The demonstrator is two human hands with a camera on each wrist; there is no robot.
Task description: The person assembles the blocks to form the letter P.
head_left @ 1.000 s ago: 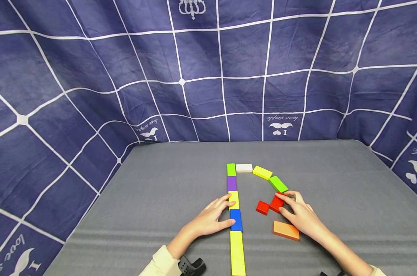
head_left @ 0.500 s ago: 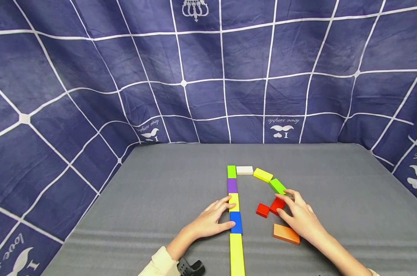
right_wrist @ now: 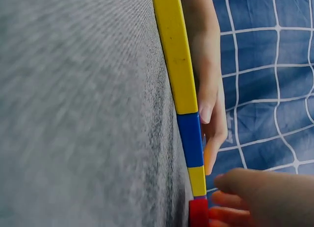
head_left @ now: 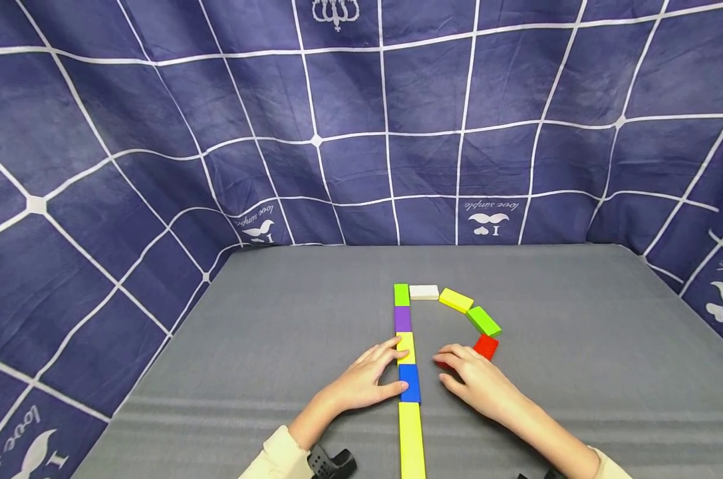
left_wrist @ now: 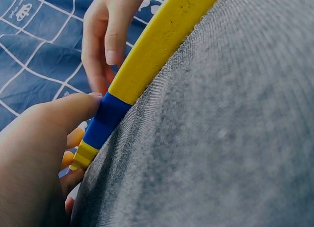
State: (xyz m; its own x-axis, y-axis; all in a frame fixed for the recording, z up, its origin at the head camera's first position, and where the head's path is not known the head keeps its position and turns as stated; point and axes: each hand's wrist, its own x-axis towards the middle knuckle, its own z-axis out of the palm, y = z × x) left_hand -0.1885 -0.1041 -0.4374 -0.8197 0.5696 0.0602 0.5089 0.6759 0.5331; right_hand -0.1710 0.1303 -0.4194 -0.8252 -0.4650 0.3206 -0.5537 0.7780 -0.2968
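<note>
Lying on the lower part of a straight block row, my left hand (head_left: 364,380) has its fingertips on a yellow block (head_left: 406,347) and its thumb at the edge of a blue block (head_left: 409,384). My right hand (head_left: 477,382) reaches over a small red block (head_left: 441,364), mostly hidden under its fingers in the head view. In the right wrist view the fingers are right at that red block (right_wrist: 198,212), with the thumb apart from it. Behind the hand lies a larger red block (head_left: 485,346). The orange block is hidden beneath the hand and forearm.
The row also has a long yellow block (head_left: 412,439), a purple block (head_left: 402,319) and a green block (head_left: 401,295). From its top curve a white block (head_left: 424,293), a yellow block (head_left: 456,300) and a green block (head_left: 483,321). Grey cloth (head_left: 301,299) covers the table before a blue curtain (head_left: 349,166).
My right hand has left the larger red block and moved left to the small red one, covering the orange block. The left hand stays in place.
</note>
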